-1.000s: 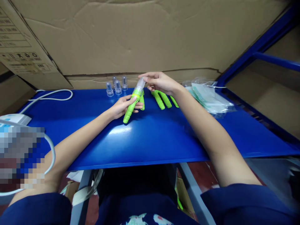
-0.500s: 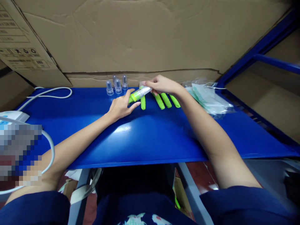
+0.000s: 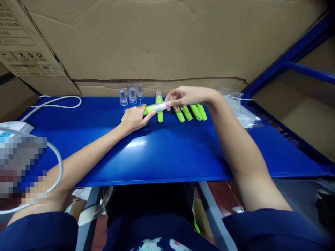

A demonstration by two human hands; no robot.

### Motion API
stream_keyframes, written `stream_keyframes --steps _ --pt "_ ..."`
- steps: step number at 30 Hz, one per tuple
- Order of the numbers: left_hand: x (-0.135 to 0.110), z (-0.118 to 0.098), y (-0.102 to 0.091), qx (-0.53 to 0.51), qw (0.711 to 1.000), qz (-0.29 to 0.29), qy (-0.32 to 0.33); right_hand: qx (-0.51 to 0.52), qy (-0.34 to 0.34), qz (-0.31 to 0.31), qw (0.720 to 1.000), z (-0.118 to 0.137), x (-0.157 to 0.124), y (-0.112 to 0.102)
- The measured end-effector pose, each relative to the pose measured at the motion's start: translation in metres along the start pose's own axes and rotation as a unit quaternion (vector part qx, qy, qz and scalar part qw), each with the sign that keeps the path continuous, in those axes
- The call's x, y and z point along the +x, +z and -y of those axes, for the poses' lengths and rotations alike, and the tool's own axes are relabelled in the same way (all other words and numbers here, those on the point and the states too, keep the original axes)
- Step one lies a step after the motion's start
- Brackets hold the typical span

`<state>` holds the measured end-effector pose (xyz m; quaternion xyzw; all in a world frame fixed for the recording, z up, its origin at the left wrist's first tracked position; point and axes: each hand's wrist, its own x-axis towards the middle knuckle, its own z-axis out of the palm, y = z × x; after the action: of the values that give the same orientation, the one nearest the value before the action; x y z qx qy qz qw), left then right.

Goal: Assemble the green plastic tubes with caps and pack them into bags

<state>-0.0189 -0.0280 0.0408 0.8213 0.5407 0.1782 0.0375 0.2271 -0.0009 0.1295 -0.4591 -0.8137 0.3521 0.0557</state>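
My left hand is closed around the bright green body of a tube-shaped stick, thumb along its side. A clear plastic cap covers the stick's right end, and the fingertips of my right hand pinch that cap at its tip. Stick and cap lie nearly level, just above the table. Behind them a green stick with a clear cap lies on the table. Several more green sticks rest side by side below my right hand, their far ends partly hidden by it.
Several loose clear caps stand upright at the back of the blue table. Clear plastic bags lie at the back right. A white cable and a white power strip are at left. Cardboard walls the back.
My right hand has shifted slightly right, its wrist bent more. The held stick has tilted closer to level, and my left thumb now presses against it.
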Motion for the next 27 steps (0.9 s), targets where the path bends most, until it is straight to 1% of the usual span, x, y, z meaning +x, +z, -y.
stream_keyframes --steps 2,4,7,10,12,15,17,22,27 --pt "-0.001 -0.002 -0.003 0.053 0.998 0.016 0.008 -0.028 0.030 0.021 0.999 0.004 0.000 0.001" --pt "-0.001 -0.004 -0.005 0.078 0.997 0.019 0.014 -0.052 0.041 0.035 0.997 0.006 0.000 0.003" --pt "-0.001 -0.005 -0.004 0.093 0.995 0.024 0.010 -0.077 0.041 0.057 0.995 0.007 0.002 0.004" --pt "0.000 -0.005 -0.002 0.092 0.995 0.028 0.005 -0.069 0.038 0.073 0.994 0.005 0.004 0.004" --pt "0.002 -0.004 -0.002 0.089 0.996 0.031 0.000 -0.062 0.032 0.053 0.996 0.004 0.003 0.003" --pt "0.004 -0.002 -0.003 0.080 0.996 0.031 -0.017 -0.073 0.007 -0.013 0.997 0.003 -0.001 0.001" --pt "0.005 -0.001 -0.004 0.071 0.997 0.031 -0.025 -0.074 -0.007 -0.038 0.997 0.001 -0.001 0.000" --pt "0.003 -0.002 -0.005 0.059 0.997 0.039 -0.028 -0.045 -0.007 -0.034 0.998 -0.003 0.005 0.003" --pt "0.003 -0.002 -0.002 0.044 0.997 0.051 -0.040 -0.085 -0.009 -0.020 0.996 0.003 0.007 0.007"
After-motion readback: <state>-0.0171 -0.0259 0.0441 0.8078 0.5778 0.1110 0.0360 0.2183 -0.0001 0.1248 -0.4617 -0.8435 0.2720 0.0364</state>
